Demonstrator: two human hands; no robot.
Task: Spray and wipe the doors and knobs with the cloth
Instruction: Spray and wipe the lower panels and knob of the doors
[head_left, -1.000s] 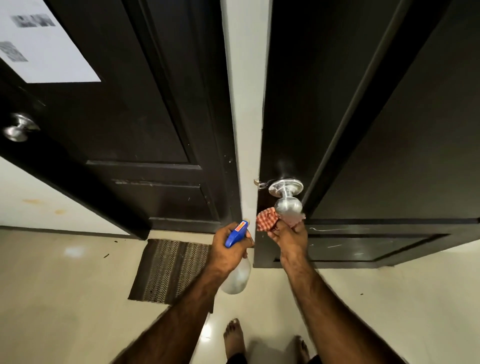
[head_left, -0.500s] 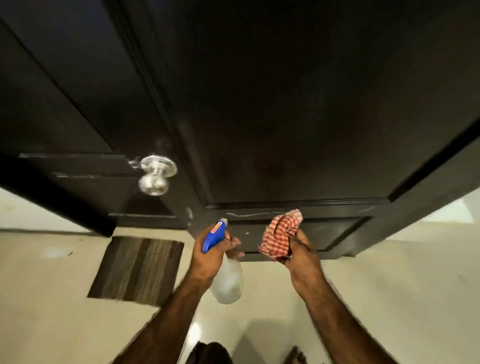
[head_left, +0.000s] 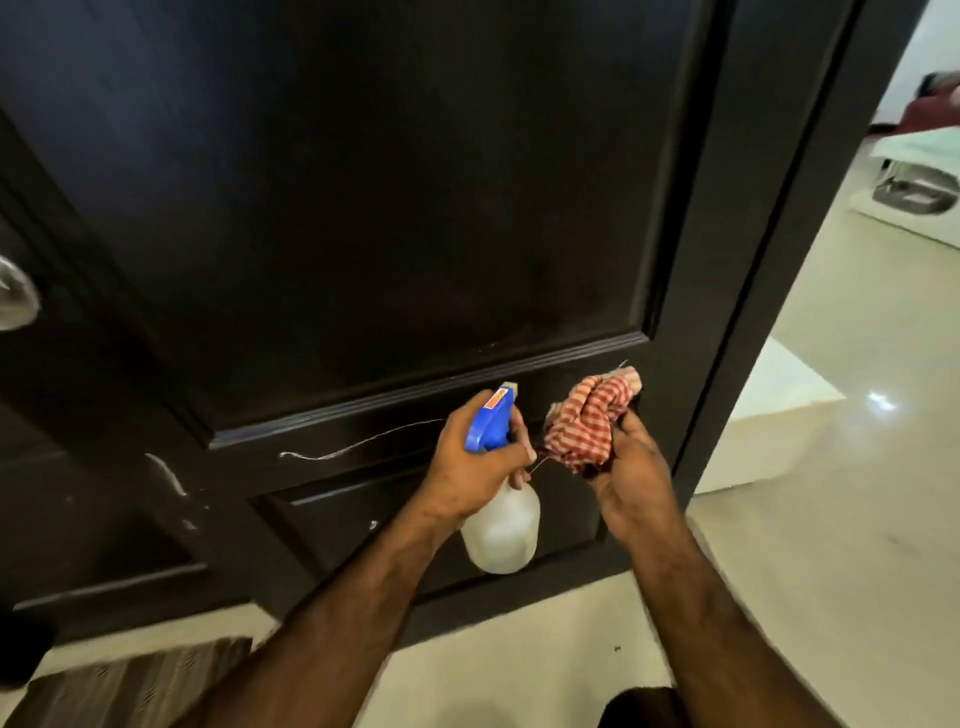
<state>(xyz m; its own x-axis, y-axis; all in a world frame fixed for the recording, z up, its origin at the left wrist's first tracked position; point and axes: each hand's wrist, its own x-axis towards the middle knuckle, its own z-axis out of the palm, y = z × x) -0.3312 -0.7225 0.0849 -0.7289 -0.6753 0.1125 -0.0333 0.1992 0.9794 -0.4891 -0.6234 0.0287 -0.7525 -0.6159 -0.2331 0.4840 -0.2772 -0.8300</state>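
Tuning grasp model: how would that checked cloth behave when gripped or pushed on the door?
The checked cloth is probably floppy: it sits bunched in folds in the right hand. Likely light, since a loose grip holds it. A trailing thread suggests it may fray or snag against the door.

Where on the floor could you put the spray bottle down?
Bare pale tiled floor lies right of the dark wooden door, through the doorway. The striped brown mat fills the lower left. The left hand grips the blue-topped spray bottle.
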